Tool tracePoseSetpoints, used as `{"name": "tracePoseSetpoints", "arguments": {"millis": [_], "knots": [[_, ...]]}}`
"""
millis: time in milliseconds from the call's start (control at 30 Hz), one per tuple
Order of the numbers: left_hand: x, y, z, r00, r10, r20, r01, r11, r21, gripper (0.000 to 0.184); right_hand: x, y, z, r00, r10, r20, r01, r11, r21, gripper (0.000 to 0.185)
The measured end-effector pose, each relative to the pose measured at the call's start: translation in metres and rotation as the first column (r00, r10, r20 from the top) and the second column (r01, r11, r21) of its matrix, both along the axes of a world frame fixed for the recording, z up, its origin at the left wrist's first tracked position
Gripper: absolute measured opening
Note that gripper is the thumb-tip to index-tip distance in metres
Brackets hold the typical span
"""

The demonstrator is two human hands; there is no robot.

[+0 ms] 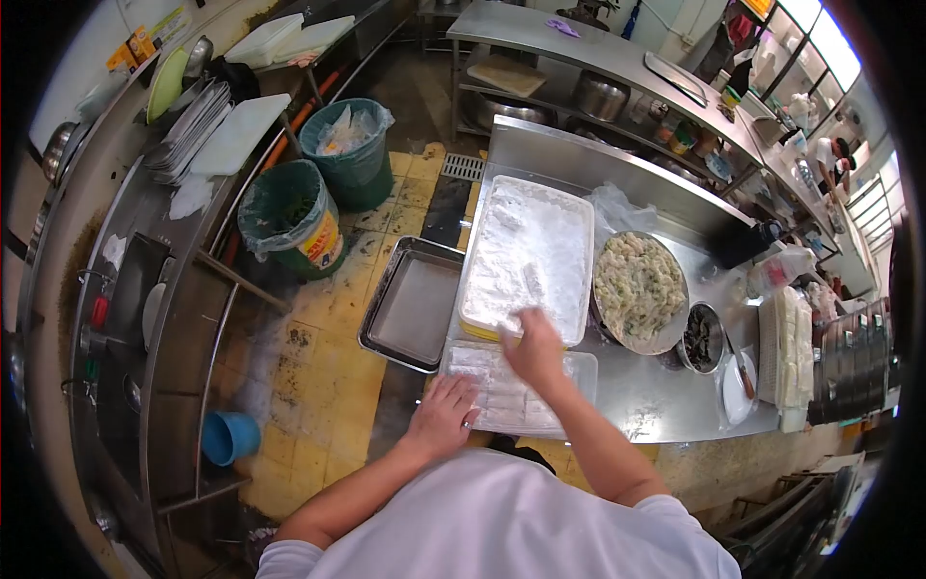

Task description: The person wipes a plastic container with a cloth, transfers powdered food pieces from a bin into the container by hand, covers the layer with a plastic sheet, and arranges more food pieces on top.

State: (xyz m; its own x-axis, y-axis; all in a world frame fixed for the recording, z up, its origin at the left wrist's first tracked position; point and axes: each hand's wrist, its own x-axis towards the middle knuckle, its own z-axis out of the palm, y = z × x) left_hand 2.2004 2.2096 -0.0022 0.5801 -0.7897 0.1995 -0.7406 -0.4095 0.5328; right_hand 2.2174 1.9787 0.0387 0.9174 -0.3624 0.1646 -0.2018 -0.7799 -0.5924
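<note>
My left hand (444, 415), a ring on one finger, lies with its fingers stretched out at the left side of a clear plastic container (584, 372). Rows of white, powder-coated rolls (502, 391) fill this container. My right hand (532, 349) is over the near edge of a white tray (577, 270) spread with white powder. Its fingertips are smeared by motion, so whether they hold anything is unclear. Right of the tray stands a large round bowl of pale chopped filling (639, 289) with green bits. Beside that is a smaller metal bowl of dark pieces (702, 338).
An empty-looking metal pan (415, 299) sits left of the tray. A white oval dish (739, 391) with a long utensil lies at right, near a white basket (772, 347). Two lined green bins (289, 217) and a blue bucket (231, 439) stand on the yellow floor.
</note>
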Motion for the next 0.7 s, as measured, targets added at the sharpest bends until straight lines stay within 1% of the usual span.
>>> {"name": "tracePoseSetpoints", "arguments": {"millis": [33,67,100,167,200,300,400,433,467,533,567,667,700], "knots": [[0.000,-0.001,-0.002,1.000,0.014,0.018,-0.015,0.999,0.028,0.041,0.018,-0.020,0.001,0.999,-0.044,0.030,0.045,0.998,-0.041,0.031],[0.002,-0.002,-0.003,0.999,0.030,0.042,-0.033,0.998,0.055,0.042,0.038,-0.040,-0.008,0.996,-0.088,0.001,0.087,0.985,-0.152,0.034],[0.002,-0.003,-0.003,0.999,0.031,0.035,-0.033,0.997,0.069,0.043,0.055,-0.057,-0.017,0.993,-0.116,-0.016,0.110,0.971,-0.213,0.039],[0.002,-0.005,-0.003,0.999,0.036,0.020,-0.038,0.995,0.097,0.044,0.090,-0.090,-0.052,0.972,-0.090,-0.215,0.053,0.984,-0.172,0.042],[0.001,-0.006,-0.004,0.999,0.039,0.019,-0.041,0.995,0.093,0.044,0.098,-0.097,-0.053,0.946,-0.072,-0.315,0.026,0.989,-0.147,0.044],[0.001,-0.004,-0.004,0.998,0.053,0.018,-0.054,0.996,0.077,0.043,0.106,-0.106,-0.056,0.938,-0.037,-0.346,-0.001,0.994,-0.110,0.046],[-0.001,0.000,-0.004,0.997,0.077,0.004,-0.077,0.996,0.041,0.042,0.086,-0.106,-0.045,0.999,-0.026,-0.047,0.022,0.996,-0.092,0.044],[-0.001,0.002,-0.003,0.996,0.088,-0.010,-0.088,0.996,0.029,0.041,0.076,-0.104,-0.036,1.000,0.004,0.001,-0.004,0.999,-0.048,0.035],[-0.001,0.004,-0.002,0.995,0.098,-0.024,-0.097,0.995,0.017,0.041,0.066,-0.105,-0.033,0.993,0.010,-0.119,-0.021,0.996,-0.092,0.035],[0.000,0.007,-0.001,0.995,0.100,-0.020,-0.100,0.995,0.002,0.039,0.049,-0.103,-0.024,0.937,0.000,-0.350,-0.065,0.983,-0.173,0.035],[0.001,0.008,0.000,0.995,0.101,-0.018,-0.101,0.995,-0.007,0.038,0.043,-0.101,-0.016,0.904,-0.036,-0.426,-0.074,0.969,-0.237,0.033],[0.002,0.008,0.002,0.995,0.096,0.013,-0.095,0.994,-0.053,0.033,0.046,-0.103,-0.018,0.859,-0.012,-0.512,-0.161,0.943,-0.292,0.032],[0.001,0.008,0.003,0.996,0.092,0.013,-0.091,0.993,-0.069,0.031,0.048,-0.102,-0.022,0.852,0.029,-0.523,-0.208,0.935,-0.288,0.031]]}}
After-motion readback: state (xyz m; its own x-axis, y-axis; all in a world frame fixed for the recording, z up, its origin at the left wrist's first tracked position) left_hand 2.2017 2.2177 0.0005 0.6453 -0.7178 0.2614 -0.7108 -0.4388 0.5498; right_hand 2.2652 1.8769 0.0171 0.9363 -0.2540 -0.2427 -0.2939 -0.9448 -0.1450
